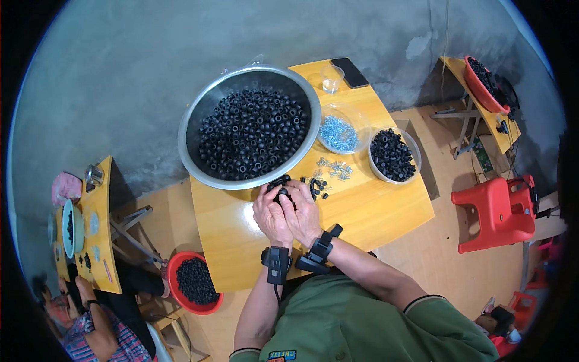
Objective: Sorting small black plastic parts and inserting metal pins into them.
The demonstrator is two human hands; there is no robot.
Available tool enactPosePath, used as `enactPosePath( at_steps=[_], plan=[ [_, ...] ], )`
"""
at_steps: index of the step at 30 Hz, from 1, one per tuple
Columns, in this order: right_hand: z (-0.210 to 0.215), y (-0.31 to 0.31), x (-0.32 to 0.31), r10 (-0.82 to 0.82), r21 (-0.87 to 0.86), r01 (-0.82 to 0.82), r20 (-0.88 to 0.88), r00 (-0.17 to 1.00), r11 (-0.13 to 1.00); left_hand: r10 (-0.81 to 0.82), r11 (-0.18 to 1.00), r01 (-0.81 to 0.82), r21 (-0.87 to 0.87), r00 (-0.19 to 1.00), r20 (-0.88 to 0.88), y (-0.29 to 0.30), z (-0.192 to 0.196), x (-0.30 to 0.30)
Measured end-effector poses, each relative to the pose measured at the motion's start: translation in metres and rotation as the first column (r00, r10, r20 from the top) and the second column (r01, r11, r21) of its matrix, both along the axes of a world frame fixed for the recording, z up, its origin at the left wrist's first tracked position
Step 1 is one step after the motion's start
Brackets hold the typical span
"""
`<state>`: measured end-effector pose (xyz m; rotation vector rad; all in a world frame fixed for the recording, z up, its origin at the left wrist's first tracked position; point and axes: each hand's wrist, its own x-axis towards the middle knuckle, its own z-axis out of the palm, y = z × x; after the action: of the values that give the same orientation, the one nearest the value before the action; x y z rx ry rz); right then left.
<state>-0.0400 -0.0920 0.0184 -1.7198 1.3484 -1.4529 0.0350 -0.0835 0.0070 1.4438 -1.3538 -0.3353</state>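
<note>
My left hand point(271, 216) and my right hand point(303, 216) are held together over the wooden table point(356, 211), just below a big metal basin point(188, 160). Both are closed, fingers and thumbs meeting around a black rounded plastic part point(281, 192); more black pieces show at the fingertips. How the hold is split between the hands is partly hidden. Hollow black rounded parts point(250, 133) fill the basin. Beside my right fingers lie loose small black pieces point(318, 188) and a scatter of tiny clear-and-metal pieces point(338, 169).
Right of the basin stand a tub of small bluish pieces point(339, 134), a tub of black pieces point(393, 155), a clear cup point(331, 79) and a phone point(350, 73). A red basin point(175, 295) sits on the floor at left. Another person point(99, 329) sits there; red stools point(491, 211) stand right.
</note>
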Motion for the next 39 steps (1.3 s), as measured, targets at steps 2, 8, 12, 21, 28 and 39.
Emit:
enactPosePath(
  at_steps=[2, 8, 12, 21, 28, 39],
  plan=[
    [0.0, 0.0, -0.001, 0.001, 0.001, -0.001, 0.001, 1.0, 1.0, 0.016, 1.0, -0.016, 0.004, 1.0, 0.008, 0.0, -0.001, -0.001],
    [0.002, 0.001, -0.003, -0.006, 0.021, 0.007, -0.005, 1.0, 1.0, 0.097, 0.995, -0.098, -0.02, 0.995, -0.022, 0.001, -0.001, -0.004],
    [0.004, 0.003, -0.004, 0.0, 0.016, 0.001, -0.062, 0.998, 1.0, 0.154, 0.983, -0.161, -0.083, 0.985, -0.077, 0.0, -0.001, -0.004],
    [0.002, 0.003, -0.001, 0.057, -0.012, -0.057, -0.059, 0.997, 0.998, 0.051, 0.994, -0.078, -0.074, 0.947, -0.318, 0.003, -0.015, -0.002],
    [0.004, 0.003, -0.004, 0.141, -0.035, -0.145, -0.102, 0.985, 0.989, -0.021, 0.992, -0.059, -0.108, 0.782, -0.623, 0.007, -0.004, -0.007],
    [0.024, 0.009, -0.032, 0.282, 0.019, -0.283, -0.171, 0.944, 0.959, -0.136, 0.988, 0.061, -0.145, 0.79, -0.598, 0.012, -0.002, 0.004]
  ],
)
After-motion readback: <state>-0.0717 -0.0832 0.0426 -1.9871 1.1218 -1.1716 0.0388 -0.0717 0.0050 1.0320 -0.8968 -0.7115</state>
